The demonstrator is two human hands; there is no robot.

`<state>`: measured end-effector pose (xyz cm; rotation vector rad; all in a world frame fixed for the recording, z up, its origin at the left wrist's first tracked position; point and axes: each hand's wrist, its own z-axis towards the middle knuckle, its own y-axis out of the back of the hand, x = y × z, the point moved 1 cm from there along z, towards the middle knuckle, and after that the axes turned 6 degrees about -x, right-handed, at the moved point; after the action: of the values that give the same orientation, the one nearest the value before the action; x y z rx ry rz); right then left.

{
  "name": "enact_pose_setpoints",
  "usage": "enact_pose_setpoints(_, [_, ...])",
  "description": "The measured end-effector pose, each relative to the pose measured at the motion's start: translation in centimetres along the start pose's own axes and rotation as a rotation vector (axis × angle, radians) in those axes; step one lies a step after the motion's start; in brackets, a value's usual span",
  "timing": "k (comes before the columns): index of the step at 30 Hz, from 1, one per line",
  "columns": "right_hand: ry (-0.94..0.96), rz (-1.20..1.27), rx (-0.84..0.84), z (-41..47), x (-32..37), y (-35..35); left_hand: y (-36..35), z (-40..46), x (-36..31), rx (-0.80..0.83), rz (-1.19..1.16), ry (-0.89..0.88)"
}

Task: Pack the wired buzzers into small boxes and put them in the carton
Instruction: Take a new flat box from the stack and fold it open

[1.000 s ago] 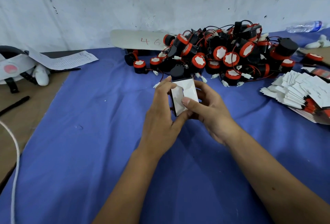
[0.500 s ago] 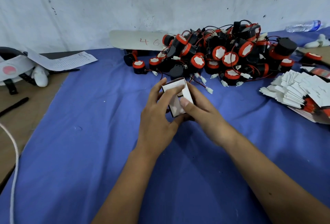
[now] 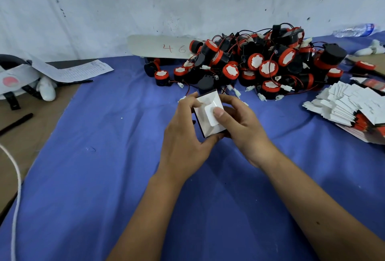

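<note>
Thumbs on the flap now: my right hand (image 3: pixel 239 123) cradles the small white cardboard box (image 3: pixel 210 115) from the right with its thumb pressing the rounded tuck flap, while my left hand (image 3: pixel 185 131) grips the box from the left, fingers curled over the top edge and thumb under the lower corner. Both are wrapped round it, just above the blue cloth-covered surface (image 3: pixel 104 177). To close this well, I reckon I should keep the box square with the left, slide the flap tip inside the rim, and press evenly so nothing creases. Box looks white on this face with a dark edge; whether a buzzer sits inside, I can't tell. Beyond my knuckles lies the heap of black-and-red wired buzzers (image 3: pixel 260 67), wires tangled. Off right, a fanned stack of flat white box blanks (image 3: pixel 341 104). No carton in sight.
</note>
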<state>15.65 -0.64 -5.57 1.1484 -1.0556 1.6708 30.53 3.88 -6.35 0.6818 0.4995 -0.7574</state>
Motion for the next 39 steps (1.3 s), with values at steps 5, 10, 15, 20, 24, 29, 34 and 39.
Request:
enact_pose_setpoints(5, [-0.016,-0.049,-0.025,0.2,-0.7,0.1,0.2,-0.1,0.2,-0.023,-0.024,0.012])
enact_pose_setpoints(10, [-0.069,-0.071,-0.023,0.4,-1.1,0.3,0.2,0.1,0.5,-0.011,0.093,-0.059])
enact_pose_setpoints(15, [0.057,-0.248,-0.063,0.5,-0.6,0.9,0.4,0.2,0.6,-0.028,0.156,-0.1])
enact_pose_setpoints(20, [0.157,-0.327,-0.068,0.4,-0.3,1.2,0.4,0.2,0.4,-0.025,0.214,-0.146])
enact_pose_setpoints(24, [0.209,-0.456,-0.134,0.3,-0.4,0.7,0.2,0.1,0.1,-0.013,0.212,-0.16])
enact_pose_setpoints(29, [0.238,-0.54,-0.207,0.3,-0.6,0.6,-0.2,0.0,-0.1,-0.017,0.213,-0.167])
enact_pose_setpoints(34, [0.22,-0.605,-0.25,0.3,-0.9,0.7,-0.5,0.0,0.0,-0.023,0.22,-0.164])
enact_pose_setpoints(39, [0.123,-0.319,-0.11,0.4,-0.6,0.7,0.0,0.2,0.3,-0.054,0.111,-0.109])
